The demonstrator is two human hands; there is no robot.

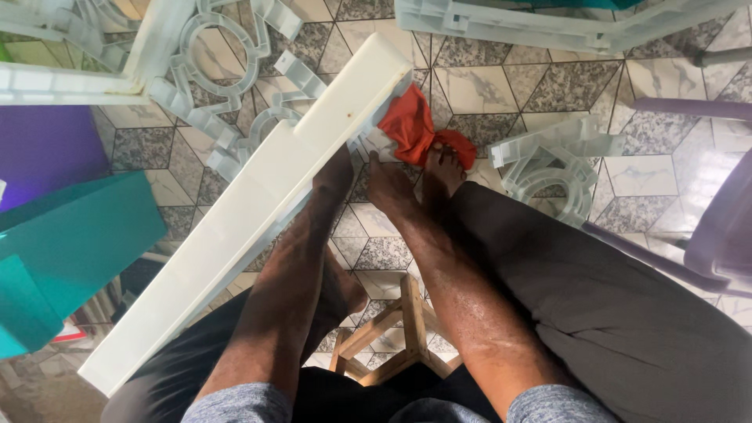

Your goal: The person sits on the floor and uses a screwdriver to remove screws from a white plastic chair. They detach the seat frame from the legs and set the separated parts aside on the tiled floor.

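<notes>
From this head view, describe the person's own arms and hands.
Both forearms are bare, with short grey sleeves ending above the elbows. The left hand and right hand are bare too: no gloves, and no rings, watch or bands that show. The skin looks shiny.

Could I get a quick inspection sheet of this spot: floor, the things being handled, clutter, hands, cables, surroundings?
Surface: patterned tile floor, grey and white.
Job's things: long white plastic panel, tilted across the lap; red cloth bunched at its upper end.
Clutter: white openwork plastic pieces on the floor; small wooden stool below.
Hands: left hand under the panel's edge; right hand beside the cloth.
Cables: nothing seen.
Surroundings: teal panel at left, purple chair at right.
</notes>
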